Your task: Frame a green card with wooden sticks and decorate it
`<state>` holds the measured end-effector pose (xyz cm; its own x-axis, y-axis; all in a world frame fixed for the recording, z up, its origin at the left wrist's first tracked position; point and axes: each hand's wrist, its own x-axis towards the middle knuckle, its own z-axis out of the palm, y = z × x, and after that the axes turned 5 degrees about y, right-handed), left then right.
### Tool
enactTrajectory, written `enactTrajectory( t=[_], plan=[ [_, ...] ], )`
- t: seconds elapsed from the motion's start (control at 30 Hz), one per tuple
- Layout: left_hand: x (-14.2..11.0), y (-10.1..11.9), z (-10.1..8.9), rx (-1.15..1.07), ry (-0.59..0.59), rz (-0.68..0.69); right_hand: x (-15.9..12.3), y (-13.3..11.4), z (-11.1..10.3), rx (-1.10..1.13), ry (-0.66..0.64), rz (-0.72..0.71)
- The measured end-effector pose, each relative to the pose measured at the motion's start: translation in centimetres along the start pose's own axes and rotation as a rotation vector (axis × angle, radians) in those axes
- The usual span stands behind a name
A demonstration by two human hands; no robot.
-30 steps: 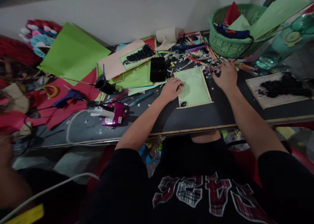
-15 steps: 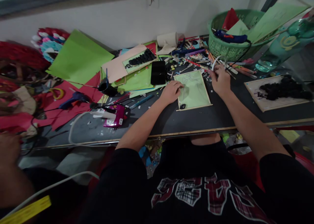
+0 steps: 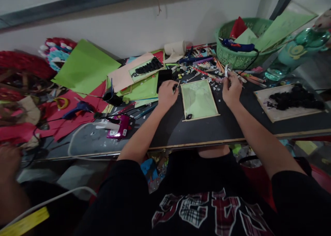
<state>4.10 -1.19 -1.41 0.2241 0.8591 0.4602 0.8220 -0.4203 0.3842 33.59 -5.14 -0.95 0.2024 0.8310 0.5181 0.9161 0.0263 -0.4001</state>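
A small green board with a wooden frame (image 3: 198,98) lies on the dark table (image 3: 232,125) in front of me. My left hand (image 3: 167,92) rests just left of the board, fingers curled beside a black phone (image 3: 163,77); what it pinches is too small to name. My right hand (image 3: 231,89) is closed to the right of the board, holding a thin white curved strip (image 3: 226,71) up above scattered scraps. A small black piece (image 3: 189,117) sits on the board's near corner.
A green basket (image 3: 239,51) with a blue glue gun stands at the back right, a teal bottle (image 3: 297,51) beside it. A framed board with black curls (image 3: 292,99) lies right. Papers, another glue gun (image 3: 77,109), a pink device (image 3: 121,127) and cables lie left. Another person's hand (image 3: 9,163) shows far left.
My left hand has moved off the green board toward the phone. My right hand picked a white strip out of the clutter and lifted it.
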Motion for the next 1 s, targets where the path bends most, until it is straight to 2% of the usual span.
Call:
enactTrajectory(
  t=[0.07, 0.17, 0.23, 0.37, 0.43, 0.5, 0.6, 0.7, 0.83, 1.0],
  plan=[
    [0.9, -0.7, -0.7, 0.060, 0.010, -0.081, 0.0, 0.0, -0.1, 0.014, -0.049, -0.028],
    [2.0, -2.0, -0.9, 0.126, -0.055, -0.180, 0.1, 0.0, 0.2, 0.058, -0.198, -0.091],
    [2.5, -3.0, -0.6, 0.143, -0.073, -0.245, 0.2, 0.0, 0.5, 0.074, -0.215, -0.100],
    [3.2, -5.2, -0.4, 0.117, 0.051, -0.277, 0.3, 0.2, 0.8, 0.112, -0.170, -0.083],
    [3.4, -5.6, -0.6, 0.118, 0.101, -0.286, 0.3, 0.4, 1.0, 0.110, -0.167, -0.096],
    [3.5, -5.1, -0.9, 0.158, 0.070, -0.253, 0.3, 0.6, 1.3, 0.104, -0.160, -0.113],
    [3.7, -3.1, -0.8, 0.239, -0.094, -0.110, 0.3, 1.0, 2.0, 0.140, -0.116, -0.116],
    [3.9, -1.3, -0.2, 0.330, -0.193, -0.086, 0.2, 1.3, 2.4, 0.196, -0.077, -0.120],
    [4.3, -0.7, 0.5, 0.365, -0.179, -0.116, 0.0, 1.5, 2.4, 0.223, -0.059, -0.131],
    [5.0, -0.8, -0.3, 0.095, -0.088, -0.079, 0.0, 1.4, 2.5, 0.244, -0.018, -0.148]
  ],
)
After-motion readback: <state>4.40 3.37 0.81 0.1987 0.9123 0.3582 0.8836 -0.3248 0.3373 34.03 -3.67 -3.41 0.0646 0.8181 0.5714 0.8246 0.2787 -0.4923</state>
